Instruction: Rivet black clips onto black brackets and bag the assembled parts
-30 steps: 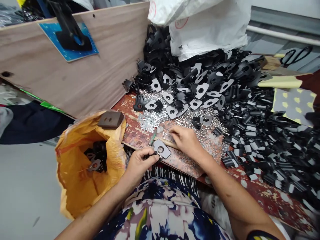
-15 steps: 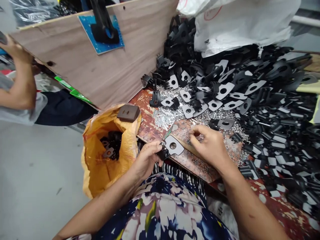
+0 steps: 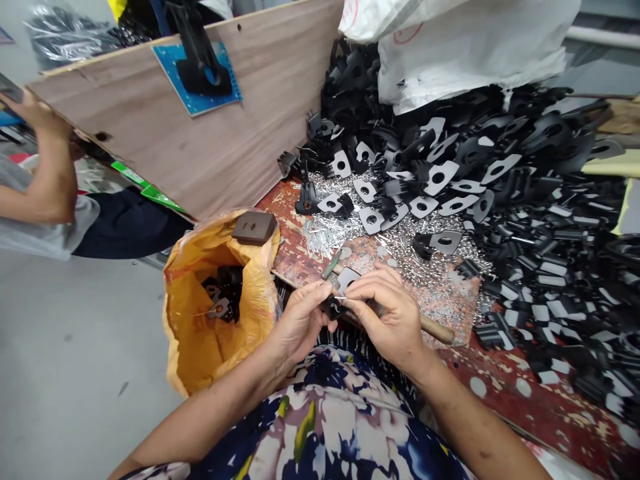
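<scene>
My left hand (image 3: 303,322) is closed on a black plastic part (image 3: 332,307) with a grey plate on it, near the table's front edge. Between thumb and forefinger, my right hand (image 3: 385,313) pinches a thin metal pin (image 3: 341,298), its tip at the black part. Part of the grey plate is hidden behind my right fingers. Under and beyond my hands lies a hammer with a wooden handle (image 3: 437,329), its middle covered by the right hand. Loose silver pins (image 3: 325,235) are heaped just beyond.
An open yellow sack (image 3: 193,340) with black parts inside stands at left, a brown block (image 3: 254,227) on its rim. Black parts (image 3: 530,247) pile up at right. A wooden board (image 3: 260,87) rises behind. Another person's arm (image 3: 50,167) shows at far left.
My right hand has moved left to the part in my left hand, and a pin now shows in its fingers. More of the hammer handle is uncovered. The view has shifted slightly.
</scene>
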